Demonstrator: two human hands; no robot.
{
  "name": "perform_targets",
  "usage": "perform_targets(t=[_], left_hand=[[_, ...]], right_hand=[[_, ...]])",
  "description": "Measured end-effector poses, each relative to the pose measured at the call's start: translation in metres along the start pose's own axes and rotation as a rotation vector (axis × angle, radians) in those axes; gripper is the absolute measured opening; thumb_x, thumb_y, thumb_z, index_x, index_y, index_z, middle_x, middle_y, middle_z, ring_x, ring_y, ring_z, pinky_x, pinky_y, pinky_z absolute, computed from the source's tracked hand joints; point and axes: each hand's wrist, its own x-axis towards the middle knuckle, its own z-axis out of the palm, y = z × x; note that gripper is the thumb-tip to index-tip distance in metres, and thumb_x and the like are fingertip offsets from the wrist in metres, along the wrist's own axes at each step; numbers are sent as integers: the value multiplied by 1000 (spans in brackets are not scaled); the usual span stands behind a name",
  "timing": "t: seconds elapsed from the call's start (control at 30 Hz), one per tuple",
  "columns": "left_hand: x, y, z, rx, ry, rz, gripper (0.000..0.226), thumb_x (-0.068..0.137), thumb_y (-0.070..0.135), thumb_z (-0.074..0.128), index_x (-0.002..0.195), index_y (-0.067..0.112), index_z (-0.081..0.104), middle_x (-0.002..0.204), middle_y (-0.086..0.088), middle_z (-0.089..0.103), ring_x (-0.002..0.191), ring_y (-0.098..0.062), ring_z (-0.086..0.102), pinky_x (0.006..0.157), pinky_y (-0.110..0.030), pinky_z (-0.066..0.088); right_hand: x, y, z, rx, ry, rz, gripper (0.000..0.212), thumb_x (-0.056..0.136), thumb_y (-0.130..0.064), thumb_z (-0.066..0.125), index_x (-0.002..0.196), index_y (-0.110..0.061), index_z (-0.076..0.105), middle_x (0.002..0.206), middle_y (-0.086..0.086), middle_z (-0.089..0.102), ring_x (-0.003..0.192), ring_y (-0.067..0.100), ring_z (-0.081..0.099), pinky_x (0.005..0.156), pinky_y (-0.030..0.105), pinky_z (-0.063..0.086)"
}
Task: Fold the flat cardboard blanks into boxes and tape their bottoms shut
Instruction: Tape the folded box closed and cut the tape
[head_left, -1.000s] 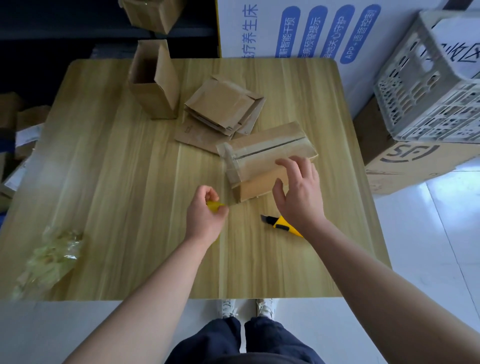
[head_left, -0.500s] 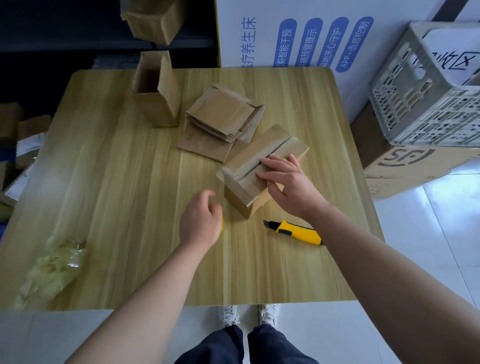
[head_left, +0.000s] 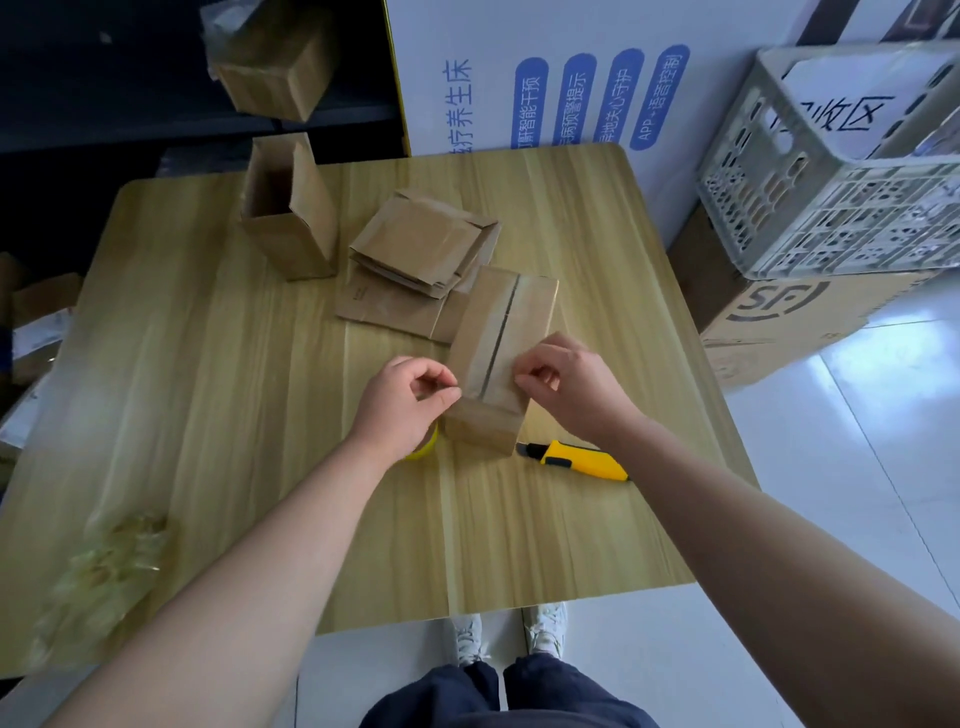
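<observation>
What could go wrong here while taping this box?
1. The knife lies beside the right hand wrist, tip toward the box; drawing back could brush it.
2. The left hand and right hand pinch only the box's near end; the seam shows a dark gap, so flaps might get taped apart.

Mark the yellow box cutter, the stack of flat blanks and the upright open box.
yellow box cutter (head_left: 582, 460): head view, middle of its handle.
stack of flat blanks (head_left: 415, 244): head view, top sheet.
upright open box (head_left: 314, 218): head view, its right side wall.
</observation>
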Motion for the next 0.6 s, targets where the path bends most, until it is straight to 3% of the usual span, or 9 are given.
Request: perform_targets(t=[0.07,0.17,0.23,0.37,0.5,0.6], left_hand=[[2,3,-5,17,-59,-5,20,75,16,81,76,29,66,98,-2,63,84,-19,64,84,-31,54],[5,8,-10,79,-149,-6,20,71,20,84,74,26,66,95,0,61,83,-17,61,79,-27,51],[8,10,-13,120,-192,16,20,70,21,85,75,25,66,93,1,61,81,-16,60,78,-27,50],[17,13,-21,250,-279,97,21,69,26,85,77,26,66,87,7,60,81,-13,60,77,-29,51],[23,16,-26,345,-353,197,19,72,27,84,77,24,65,83,7,59,76,-10,58,72,-21,47],[26,16,-29,429,-399,274,18,73,28,81,78,25,65,84,7,58,76,-11,58,75,-29,52]], right_hand=[[-12,-2,5,39,-5,8,9,83,-26,74,88,-20,70,95,-6,53,78,-1,53,74,10,43],[-21,-2,14,17,14,37,24,74,-30,82,90,-19,68,97,-6,53,78,-4,50,73,10,43],[-19,-2,15,6,-3,46,27,72,-25,84,91,-17,67,99,-5,52,77,-5,49,73,12,42],[-15,-1,11,21,-41,31,24,73,-15,83,91,-12,68,97,-5,51,74,-6,50,72,0,37],[-11,2,8,-36,-82,-4,24,72,-18,84,86,-17,65,93,-10,49,73,-3,51,69,5,40],[-9,3,6,-70,-97,-19,26,71,-21,84,81,-24,60,91,-11,48,73,0,51,69,10,41]])
